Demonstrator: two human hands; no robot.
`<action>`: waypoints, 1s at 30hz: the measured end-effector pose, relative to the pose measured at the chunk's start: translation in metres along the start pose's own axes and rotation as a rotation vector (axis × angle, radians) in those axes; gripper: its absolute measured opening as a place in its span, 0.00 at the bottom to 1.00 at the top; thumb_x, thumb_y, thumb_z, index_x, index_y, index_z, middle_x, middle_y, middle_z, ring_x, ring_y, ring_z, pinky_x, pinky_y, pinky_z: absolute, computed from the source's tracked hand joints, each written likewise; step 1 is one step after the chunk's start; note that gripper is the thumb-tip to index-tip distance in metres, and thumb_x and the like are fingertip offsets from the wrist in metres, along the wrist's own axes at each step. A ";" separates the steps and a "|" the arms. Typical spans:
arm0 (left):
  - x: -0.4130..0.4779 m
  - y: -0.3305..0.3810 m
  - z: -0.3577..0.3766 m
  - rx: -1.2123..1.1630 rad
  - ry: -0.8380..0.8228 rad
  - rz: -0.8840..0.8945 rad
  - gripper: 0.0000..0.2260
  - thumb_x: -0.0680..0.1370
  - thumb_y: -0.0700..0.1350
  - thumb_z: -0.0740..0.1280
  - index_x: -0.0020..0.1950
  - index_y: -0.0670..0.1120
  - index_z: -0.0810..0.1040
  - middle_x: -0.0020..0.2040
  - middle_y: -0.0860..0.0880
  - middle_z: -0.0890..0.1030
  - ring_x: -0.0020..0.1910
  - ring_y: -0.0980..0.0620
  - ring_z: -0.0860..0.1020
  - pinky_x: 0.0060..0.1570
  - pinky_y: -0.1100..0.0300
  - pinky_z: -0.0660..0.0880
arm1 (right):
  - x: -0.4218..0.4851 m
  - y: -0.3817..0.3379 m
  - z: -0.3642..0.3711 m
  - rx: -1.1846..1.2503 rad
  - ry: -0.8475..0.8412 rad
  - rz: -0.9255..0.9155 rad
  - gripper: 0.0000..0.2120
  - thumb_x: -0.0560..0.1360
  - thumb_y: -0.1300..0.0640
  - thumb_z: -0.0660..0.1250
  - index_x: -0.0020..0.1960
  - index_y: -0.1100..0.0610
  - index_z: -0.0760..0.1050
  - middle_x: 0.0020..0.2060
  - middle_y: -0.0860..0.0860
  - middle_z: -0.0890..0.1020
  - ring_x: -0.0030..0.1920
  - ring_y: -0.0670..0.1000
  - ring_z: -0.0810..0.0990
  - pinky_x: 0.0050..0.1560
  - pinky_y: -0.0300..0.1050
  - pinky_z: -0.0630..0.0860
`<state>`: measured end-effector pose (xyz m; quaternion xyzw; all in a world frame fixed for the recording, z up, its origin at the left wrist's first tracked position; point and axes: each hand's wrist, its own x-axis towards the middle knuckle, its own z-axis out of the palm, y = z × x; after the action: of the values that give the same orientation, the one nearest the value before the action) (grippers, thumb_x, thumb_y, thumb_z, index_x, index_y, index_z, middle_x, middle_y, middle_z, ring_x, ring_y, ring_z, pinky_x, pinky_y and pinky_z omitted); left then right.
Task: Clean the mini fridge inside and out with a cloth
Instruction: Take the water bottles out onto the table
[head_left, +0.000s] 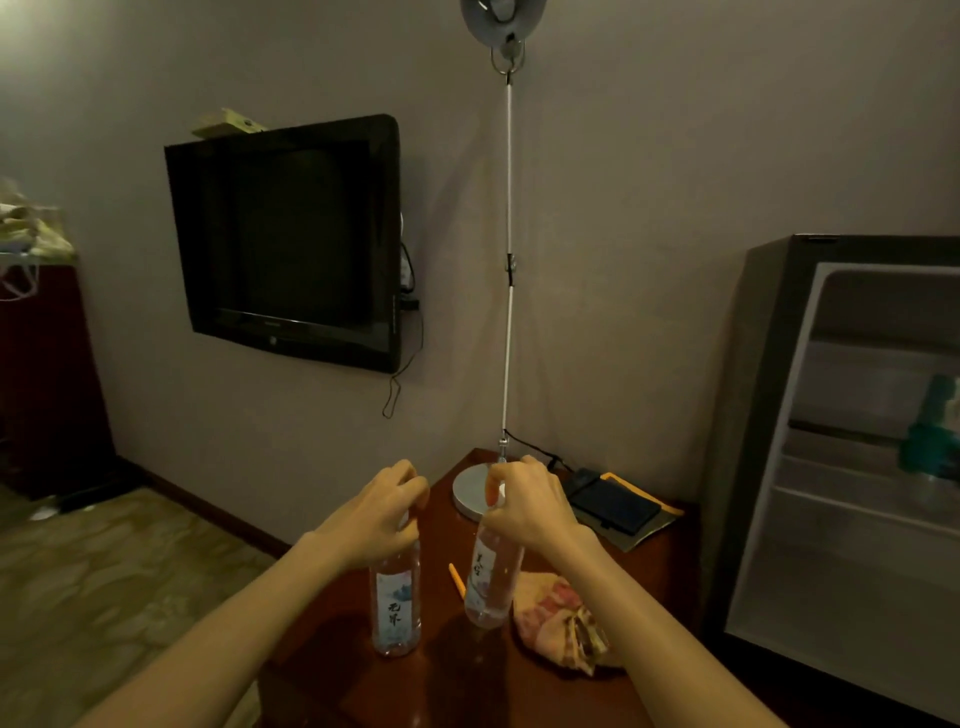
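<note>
The left hand (374, 514) is curling around the cap end of a clear plastic water bottle with a pale label (396, 608), which is standing upright on the dark reddish wooden table (467, 686). The right hand (530, 504) is gripping the top of a second clear labelled bottle (491, 577), which is tilting. Whether its base is touching the table cannot be determined. A crumpled pink-and-yellow cloth (558, 616) is lying on the table just beside that bottle. The dark mini fridge (852, 545) is standing open at the right, well apart from both hands.

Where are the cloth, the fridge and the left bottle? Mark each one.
cloth (558, 616), head view, on its crumpled middle.
fridge (810, 545), head view, on its white inner lining.
left bottle (397, 608), head view, on its label.
</note>
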<state>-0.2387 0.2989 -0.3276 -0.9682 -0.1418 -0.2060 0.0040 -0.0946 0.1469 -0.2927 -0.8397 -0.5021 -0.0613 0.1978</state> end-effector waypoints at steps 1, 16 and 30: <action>-0.002 0.001 0.000 0.024 0.001 0.012 0.07 0.77 0.45 0.63 0.54 0.45 0.72 0.53 0.50 0.67 0.49 0.53 0.69 0.48 0.59 0.73 | 0.001 0.000 0.004 -0.008 -0.005 0.008 0.11 0.69 0.57 0.72 0.50 0.54 0.77 0.54 0.54 0.73 0.50 0.57 0.76 0.46 0.48 0.76; -0.019 0.014 0.006 0.264 0.069 0.104 0.12 0.73 0.53 0.65 0.53 0.48 0.75 0.53 0.48 0.74 0.46 0.52 0.72 0.37 0.61 0.74 | 0.000 0.012 0.029 -0.097 -0.026 0.018 0.14 0.75 0.55 0.64 0.60 0.49 0.71 0.61 0.57 0.68 0.55 0.59 0.74 0.49 0.53 0.77; -0.010 0.056 -0.021 0.345 0.145 0.170 0.13 0.69 0.54 0.67 0.51 0.51 0.75 0.51 0.49 0.76 0.48 0.50 0.75 0.42 0.57 0.74 | -0.030 0.031 -0.024 -0.148 0.042 -0.006 0.24 0.73 0.53 0.69 0.66 0.46 0.66 0.60 0.55 0.68 0.60 0.59 0.70 0.54 0.56 0.74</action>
<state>-0.2408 0.2412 -0.3092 -0.9443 -0.0921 -0.2470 0.1971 -0.0804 0.1003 -0.2884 -0.8490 -0.4944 -0.1163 0.1455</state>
